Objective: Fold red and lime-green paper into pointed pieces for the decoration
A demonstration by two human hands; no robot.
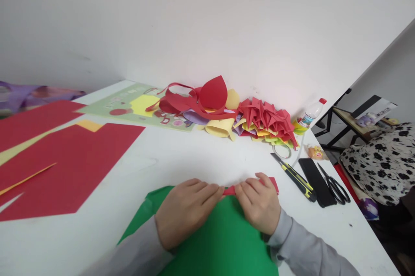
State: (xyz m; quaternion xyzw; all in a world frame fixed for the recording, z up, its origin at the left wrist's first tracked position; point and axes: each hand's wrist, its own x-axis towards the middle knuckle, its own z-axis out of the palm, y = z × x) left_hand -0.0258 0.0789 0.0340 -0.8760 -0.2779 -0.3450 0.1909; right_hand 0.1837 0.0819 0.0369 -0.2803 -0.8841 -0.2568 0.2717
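Observation:
A narrow red paper strip point(230, 190) runs between my two hands at the far edge of a large green sheet of paper point(223, 241). My left hand point(189, 209) is closed on the strip's left end, its fingers bent over the paper. The right part of the strip is pinched by my right hand point(259, 202), and a red end sticks out past its fingers. Both hands rest over the green sheet and hide parts of it. How the strip is folded under my fingers cannot be seen.
Red sheets point(97, 155) lie on the left. A green mat point(113, 98), red paper cutouts point(214, 92) and folded red paper pieces point(266, 113) sit by the wall. On the right are a bottle point(309, 116), tape roll point(282, 151), utility knife point(296, 178), black phone point(316, 181) and scissors point(335, 187).

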